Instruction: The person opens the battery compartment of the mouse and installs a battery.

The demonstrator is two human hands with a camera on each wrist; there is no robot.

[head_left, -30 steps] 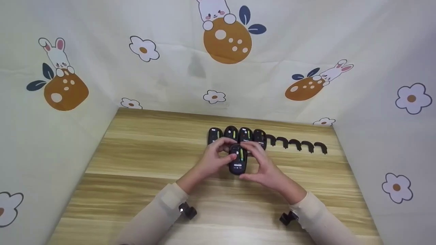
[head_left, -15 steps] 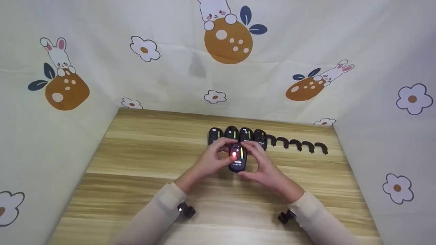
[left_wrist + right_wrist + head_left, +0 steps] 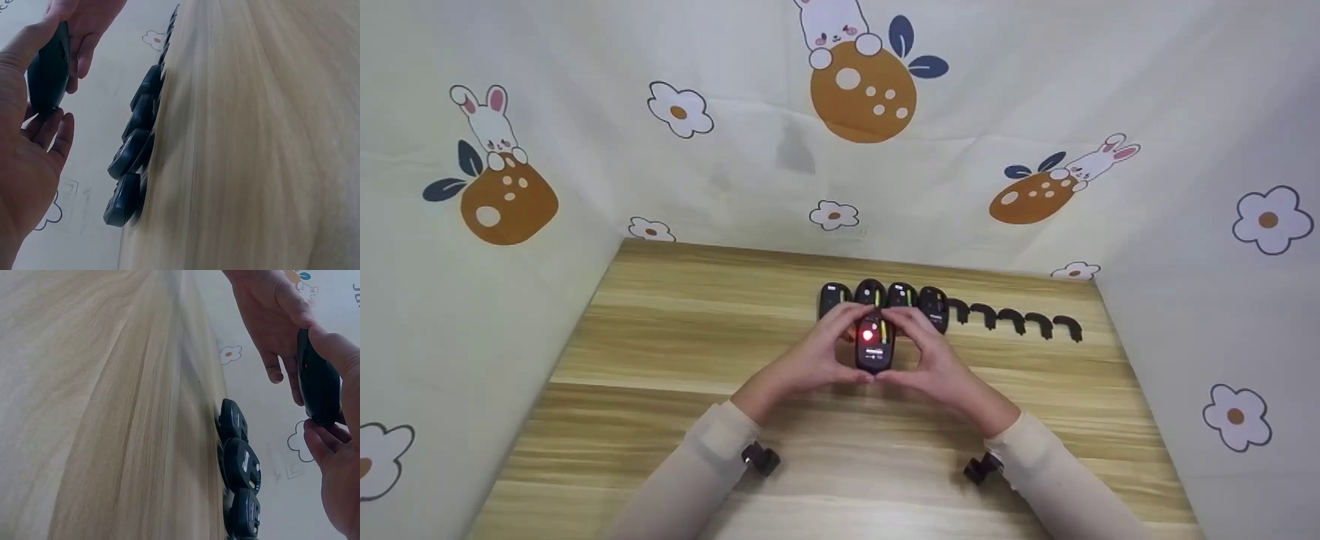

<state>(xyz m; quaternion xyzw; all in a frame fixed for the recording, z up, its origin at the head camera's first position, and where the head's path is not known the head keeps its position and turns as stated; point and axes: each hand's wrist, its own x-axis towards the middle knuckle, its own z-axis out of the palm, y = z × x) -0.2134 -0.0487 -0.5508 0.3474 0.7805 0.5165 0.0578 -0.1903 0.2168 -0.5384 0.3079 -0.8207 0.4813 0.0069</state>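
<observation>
A black computer mouse (image 3: 875, 352) is held up between both hands, its underside toward the head camera, with a red light glowing and a yellow-green strip beside it. My left hand (image 3: 810, 356) grips it with fingers at the far end and thumb at the near end. On the opposite side, my right hand (image 3: 936, 364) pinches the same two ends. Both wrist views show the mouse (image 3: 49, 76) raised above the wooden table (image 3: 236, 140). Just beyond the hands, several more black mice (image 3: 935, 304) lie underside up in a row, partly hidden by the fingers.
Right of the mice, several black curved, hook-shaped pieces (image 3: 1011, 321) continue the row. Pale cloth walls (image 3: 735, 172) printed with rabbits, oranges and flowers enclose the table at the back and sides. A small black device (image 3: 761, 459) is strapped at the left wrist, another (image 3: 982, 469) at the right.
The red light on the mouse has come on. The mouse has shifted slightly left and away, and the left thumb has moved from its underside down to its near end.
</observation>
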